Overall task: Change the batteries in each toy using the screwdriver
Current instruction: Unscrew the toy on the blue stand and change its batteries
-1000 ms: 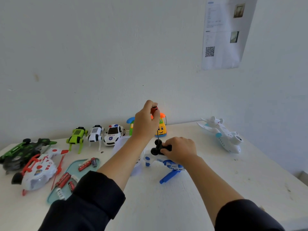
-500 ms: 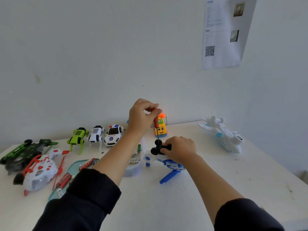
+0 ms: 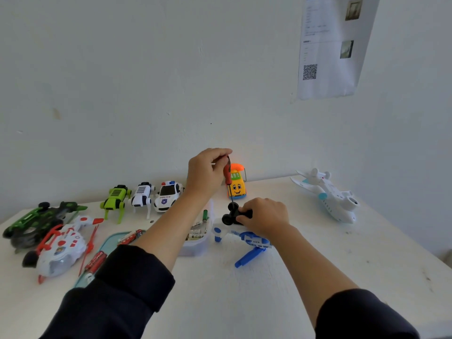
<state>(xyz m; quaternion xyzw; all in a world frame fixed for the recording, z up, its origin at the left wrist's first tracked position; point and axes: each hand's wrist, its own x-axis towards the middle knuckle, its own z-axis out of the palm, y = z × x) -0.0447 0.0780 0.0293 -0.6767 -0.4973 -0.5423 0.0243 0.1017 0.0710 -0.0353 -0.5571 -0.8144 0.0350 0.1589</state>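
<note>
My left hand [image 3: 205, 173] pinches the top of a red-handled screwdriver [image 3: 227, 173], which hangs upright with its thin shaft pointing down at the toy below. My right hand [image 3: 265, 216] grips a white and blue helicopter toy [image 3: 252, 238] lying upturned on the table, fingers curled over its black wheels [image 3: 230, 214]. A clear tub of batteries [image 3: 199, 231] stands just left of the toy, partly behind my left forearm. Red batteries [image 3: 96, 261] lie on a teal tray [image 3: 110, 243] at the left.
Along the back stand a green robot dog [image 3: 116, 198], a white robot dog [image 3: 143, 195], a police car [image 3: 167, 195] and a yellow phone toy [image 3: 236, 185]. A green car [image 3: 36, 220] and red-white helicopter [image 3: 62, 250] lie far left. A white plane [image 3: 327, 196] sits right.
My left hand shifted from wrapping the screwdriver handle to pinching its top, rising and leaning slightly left. My right hand and the blue toy stayed put.
</note>
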